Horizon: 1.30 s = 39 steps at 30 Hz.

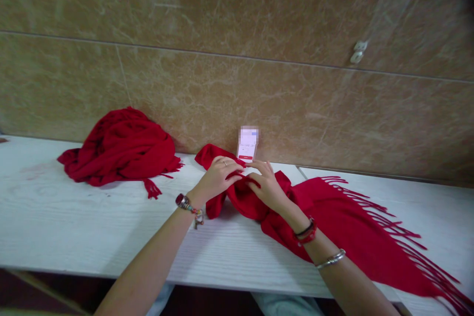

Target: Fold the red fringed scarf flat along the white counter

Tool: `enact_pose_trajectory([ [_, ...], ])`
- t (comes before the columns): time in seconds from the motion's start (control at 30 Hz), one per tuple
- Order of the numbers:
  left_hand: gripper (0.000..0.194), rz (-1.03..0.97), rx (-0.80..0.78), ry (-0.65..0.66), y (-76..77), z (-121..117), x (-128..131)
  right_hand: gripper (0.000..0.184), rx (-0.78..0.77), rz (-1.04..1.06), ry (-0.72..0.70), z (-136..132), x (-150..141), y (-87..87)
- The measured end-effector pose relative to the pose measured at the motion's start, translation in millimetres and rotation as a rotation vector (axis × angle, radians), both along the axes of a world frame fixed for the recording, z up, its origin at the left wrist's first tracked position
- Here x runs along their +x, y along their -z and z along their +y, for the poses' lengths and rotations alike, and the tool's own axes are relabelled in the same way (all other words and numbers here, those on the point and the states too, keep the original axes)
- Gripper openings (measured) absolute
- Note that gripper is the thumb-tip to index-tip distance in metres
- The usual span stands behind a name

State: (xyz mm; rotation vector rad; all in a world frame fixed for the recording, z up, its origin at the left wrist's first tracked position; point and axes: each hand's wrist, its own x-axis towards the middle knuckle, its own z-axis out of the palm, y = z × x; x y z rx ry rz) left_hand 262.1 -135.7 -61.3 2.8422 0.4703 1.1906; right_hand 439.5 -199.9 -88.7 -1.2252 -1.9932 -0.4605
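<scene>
Pinching a scarf [329, 215] on the table [211, 256], the left hand [224, 174] and right hand [267, 185] each have a nearly closed grip on its bunched folds; a phone [247, 152] stands by the wall [296, 89], 1 red heap [124, 150] lying left.

The red scarf [351, 232] lies bunched in soft folds just below the middle of the view, at six o'clock, with a gathered stretch poking out toward eight. Its other half spreads broad and fairly flat toward four o'clock, ending in long fringe [431, 261] (the strands splay loosely).
</scene>
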Motion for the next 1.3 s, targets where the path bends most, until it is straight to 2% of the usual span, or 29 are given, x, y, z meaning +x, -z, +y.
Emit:
enact_pose_trajectory([
  [0.17, 0.008, 0.089, 0.085, -0.204, 1.5, 0, -4, 0.009, 0.096, 0.072, 0.009, 1, 4, -1.4],
  [0.27, 0.003, 0.052, 0.144, -0.270, -0.9, -3, -5, 0.007, 0.163, 0.111, 0.080, 1, 9, -4.1],
  [0.33, 0.010, 0.002, 0.158, -0.286, -3.5, -5, -5, 0.006, 0.197, 0.150, 0.141, 1, 12, -6.4],
  [0.43, 0.016, -0.030, 0.065, -0.213, -5.9, -5, -5, 0.008, 0.237, 0.200, 0.198, -1, 16, -9.8],
  [0.6, 0.016, 0.044, -0.316, 0.039, -6.7, -3, -6, 0.008, 0.287, 0.237, 0.235, 0, 21, -12.1],
  [0.73, 0.014, 0.005, -0.409, 0.079, -11.5, -5, -9, 0.009, 0.300, 0.230, 0.264, 1, 28, -12.8],
  [0.83, 0.006, 0.020, -0.322, 0.038, -12.9, -4, -10, 0.010, 0.320, 0.199, 0.267, 1, 32, -13.3],
  [1.0, 0.013, 0.096, -0.013, -0.211, -5.0, -3, -5, 0.010, 0.341, 0.115, 0.238, 1, 32, -11.5],
  [1.13, 0.013, 0.148, 0.113, -0.299, -0.2, -6, -1, 0.009, 0.319, 0.017, 0.241, -1, 24, -11.1],
  [1.3, 0.016, 0.104, 0.233, -0.311, -2.3, -12, 0, 0.035, 0.187, -0.169, 0.163, -8, 3, -9.7],
])
